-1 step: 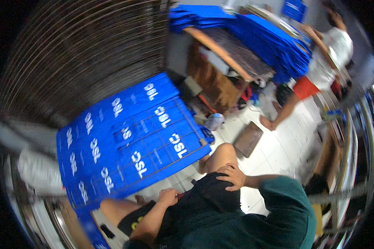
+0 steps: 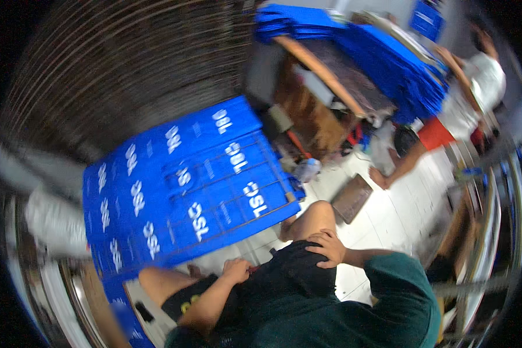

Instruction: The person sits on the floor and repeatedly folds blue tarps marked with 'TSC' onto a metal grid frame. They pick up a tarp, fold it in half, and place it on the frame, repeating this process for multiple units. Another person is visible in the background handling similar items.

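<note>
My left hand (image 2: 238, 271) rests on my lap with its fingers curled. A small red thing shows at its fingertips, too blurred to name. My right hand (image 2: 329, 248) lies open on my right thigh, fingers spread over the black shorts (image 2: 293, 268). In front of my knees, to the left, a blue sheet with white printing (image 2: 162, 194) covers a broad, flat surface. A thin wire or rod grid (image 2: 232, 184) lies across its right part. Neither hand touches the sheet.
A worn wooden table (image 2: 313, 98) bears stacks of folded blue material (image 2: 388, 69). A person in a white shirt (image 2: 475, 87) stands beside it. A brown block (image 2: 352, 198) sits on the tiled floor (image 2: 388, 214). A white sack (image 2: 55, 223) is at left.
The view has turned slightly, so the table, the person and the blue sheet appear farther right. Both hands keep their places on my lap and thigh.
</note>
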### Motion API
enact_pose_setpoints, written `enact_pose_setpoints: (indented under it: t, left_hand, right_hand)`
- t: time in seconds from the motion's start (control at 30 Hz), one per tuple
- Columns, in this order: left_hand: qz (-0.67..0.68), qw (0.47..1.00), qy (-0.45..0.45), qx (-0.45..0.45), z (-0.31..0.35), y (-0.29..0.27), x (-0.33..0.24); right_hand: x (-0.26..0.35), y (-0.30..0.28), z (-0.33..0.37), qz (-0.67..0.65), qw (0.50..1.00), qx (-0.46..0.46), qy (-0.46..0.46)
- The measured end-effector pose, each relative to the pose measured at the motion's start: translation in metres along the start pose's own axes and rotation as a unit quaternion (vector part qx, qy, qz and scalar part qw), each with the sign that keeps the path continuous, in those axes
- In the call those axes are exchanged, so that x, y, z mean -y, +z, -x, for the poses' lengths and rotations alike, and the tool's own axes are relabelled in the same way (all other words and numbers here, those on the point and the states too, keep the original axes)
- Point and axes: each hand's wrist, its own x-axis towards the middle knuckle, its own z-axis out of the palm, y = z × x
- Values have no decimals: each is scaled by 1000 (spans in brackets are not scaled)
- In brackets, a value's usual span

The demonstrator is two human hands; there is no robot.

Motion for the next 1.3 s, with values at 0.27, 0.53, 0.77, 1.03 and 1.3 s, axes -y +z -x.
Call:
enact_pose_setpoints:
  t: [0.27, 0.53, 0.77, 1.03, 1.3]
  left_hand:
    - [-10, 999, 11, -37, 15, -6, -12]
    - [26, 999, 44, 14, -2, 11, 0]
    - [106, 992, 21, 59, -5, 3, 5]
    - [107, 993, 30, 30, -8, 14, 10]
    - [105, 993, 22, 39, -7, 7, 8]
  right_hand:
    - [4, 14, 6, -9, 1000, -16, 2]
    - [-1, 18, 6, 11, 1000, -17, 1]
    - [4, 14, 1, -5, 1000, -23, 5]
    - [5, 14, 1, 19, 1000, -20, -3]
    - [1, 14, 1, 11, 1000, -22, -19]
